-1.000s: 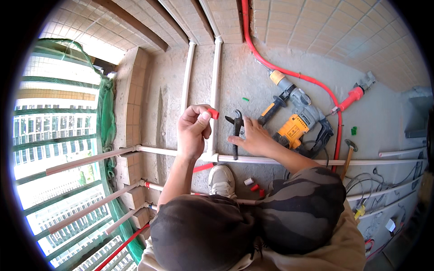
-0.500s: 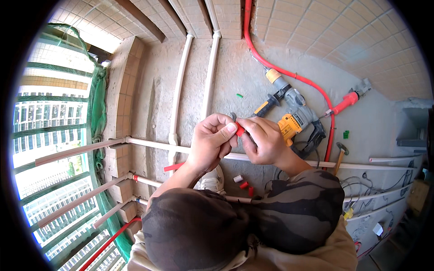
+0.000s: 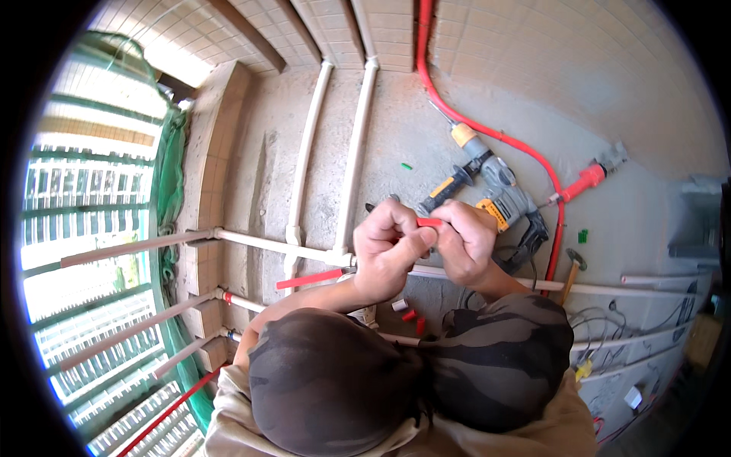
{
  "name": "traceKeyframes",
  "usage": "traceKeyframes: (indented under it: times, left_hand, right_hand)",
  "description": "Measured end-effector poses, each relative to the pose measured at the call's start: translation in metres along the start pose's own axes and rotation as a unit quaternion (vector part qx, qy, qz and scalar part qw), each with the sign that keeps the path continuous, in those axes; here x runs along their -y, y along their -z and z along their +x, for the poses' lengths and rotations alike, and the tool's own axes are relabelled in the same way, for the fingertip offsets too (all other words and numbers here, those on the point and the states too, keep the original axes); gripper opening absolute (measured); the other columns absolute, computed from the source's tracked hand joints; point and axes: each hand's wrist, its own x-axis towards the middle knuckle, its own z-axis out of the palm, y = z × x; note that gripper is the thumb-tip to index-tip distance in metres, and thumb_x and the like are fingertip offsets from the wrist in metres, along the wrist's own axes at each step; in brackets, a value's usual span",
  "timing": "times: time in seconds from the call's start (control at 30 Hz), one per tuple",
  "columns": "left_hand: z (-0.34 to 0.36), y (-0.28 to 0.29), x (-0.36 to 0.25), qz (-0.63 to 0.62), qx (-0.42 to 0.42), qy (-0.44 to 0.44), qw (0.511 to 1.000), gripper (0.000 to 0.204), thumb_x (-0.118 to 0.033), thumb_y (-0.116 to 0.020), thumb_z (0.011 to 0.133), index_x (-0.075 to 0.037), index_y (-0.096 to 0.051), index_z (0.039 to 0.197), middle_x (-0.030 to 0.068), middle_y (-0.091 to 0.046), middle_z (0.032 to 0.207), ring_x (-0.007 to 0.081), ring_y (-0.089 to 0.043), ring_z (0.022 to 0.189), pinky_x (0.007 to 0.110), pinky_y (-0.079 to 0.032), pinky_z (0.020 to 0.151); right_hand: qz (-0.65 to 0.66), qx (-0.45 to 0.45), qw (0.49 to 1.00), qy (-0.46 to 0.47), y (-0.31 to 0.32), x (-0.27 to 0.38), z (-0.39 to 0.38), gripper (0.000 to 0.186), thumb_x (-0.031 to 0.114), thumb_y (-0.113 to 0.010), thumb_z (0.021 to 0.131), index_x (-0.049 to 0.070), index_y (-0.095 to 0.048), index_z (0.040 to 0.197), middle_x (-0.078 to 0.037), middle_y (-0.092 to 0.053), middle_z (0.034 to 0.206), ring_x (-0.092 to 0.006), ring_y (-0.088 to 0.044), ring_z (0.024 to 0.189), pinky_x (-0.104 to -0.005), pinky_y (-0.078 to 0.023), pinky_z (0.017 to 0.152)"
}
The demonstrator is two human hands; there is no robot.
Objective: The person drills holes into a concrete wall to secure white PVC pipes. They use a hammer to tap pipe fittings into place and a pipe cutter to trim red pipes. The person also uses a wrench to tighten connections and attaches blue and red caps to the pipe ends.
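My left hand [image 3: 390, 255] and my right hand [image 3: 466, 242] meet over the floor, with fingers closed. Both pinch a small red plastic piece [image 3: 429, 222]; its ends are hidden by fingers. Beyond my left knuckles pokes a dark, narrow object [image 3: 370, 206], mostly covered, so I cannot tell what it is or whether it is held. Beside my left forearm shows a long red handle-like bar [image 3: 311, 279] with a grey end near my wrist. Below the hands lie a short white pipe piece [image 3: 400, 305] and short red pieces [image 3: 410, 314].
A yellow-and-grey rotary hammer [image 3: 499, 186] lies beyond my right hand, near a red hose [image 3: 525, 141]. To the right are a red power tool [image 3: 586, 180], a hammer [image 3: 572, 270] and cables. White pipes [image 3: 304, 160] cross the floor. Green netting [image 3: 171, 167] hangs left.
Both hands have shifted right and slightly down in view, and the red piece now sits more level between them. More of the red bar by my left forearm shows.
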Motion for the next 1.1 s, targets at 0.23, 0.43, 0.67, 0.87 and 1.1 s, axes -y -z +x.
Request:
traceKeyframes:
  times: [0.23,0.43,0.67,0.87,1.1]
  left_hand:
    - [-0.001,0.026,0.012,0.121,0.125,-0.122,0.977,0.036,0.01,-0.062,0.094,-0.004,-0.04,0.119,0.007,-0.052,0.102,0.0093,-0.05,0.081,0.025,-0.04,0.068]
    - [0.016,0.041,-0.022,0.253,0.135,-0.286,0.915,0.046,0.014,-0.062,0.09,-0.001,-0.039,0.126,0.0042,-0.052,0.086,0.013,-0.053,0.073,0.027,-0.045,0.069]
    - [0.05,0.101,-0.035,-0.015,0.025,0.077,0.997,0.032,-0.01,-0.079,0.091,-0.006,-0.056,0.113,0.0042,-0.068,0.091,0.0058,-0.052,0.06,0.024,-0.038,0.049]
    - [0.062,0.15,-0.018,-0.131,-0.114,0.159,0.972,0.017,-0.007,-0.078,0.092,-0.004,-0.065,0.102,0.0038,-0.071,0.085,0.0026,-0.05,0.056,0.02,-0.034,0.045]
    - [0.149,0.25,0.03,0.319,-0.355,0.036,0.878,0.019,-0.012,-0.081,0.081,-0.001,-0.071,0.093,0.0123,-0.071,0.077,0.0181,-0.066,0.071,0.035,-0.05,0.065]
  right_hand:
    - [0.13,-0.004,0.99,-0.057,-0.012,-0.008,0.006,0.018,0.009,-0.052,0.087,-0.006,-0.059,0.08,-0.013,-0.059,0.066,-0.0149,-0.052,0.054,-0.0316,-0.038,0.051]
    - [0.364,0.039,0.922,-0.123,-0.036,-0.019,0.018,0.018,0.007,-0.051,0.088,-0.007,-0.061,0.087,-0.013,-0.062,0.072,-0.0147,-0.053,0.062,-0.0311,-0.043,0.056]
    - [-0.068,0.195,0.965,0.164,-0.046,-0.061,0.098,0.022,-0.007,-0.063,0.088,-0.002,-0.066,0.109,-0.012,-0.064,0.084,-0.0232,-0.062,0.065,-0.0349,-0.046,0.056]
    - [-0.196,0.366,0.865,0.28,-0.085,-0.085,0.159,0.04,-0.007,-0.068,0.076,0.001,-0.067,0.115,-0.01,-0.066,0.089,-0.0283,-0.066,0.069,-0.0375,-0.052,0.057]
    - [-0.289,0.347,0.891,0.048,-0.079,-0.08,0.164,0.04,-0.001,-0.066,0.09,0.003,-0.062,0.129,-0.016,-0.065,0.114,-0.0333,-0.068,0.089,-0.0402,-0.056,0.076]
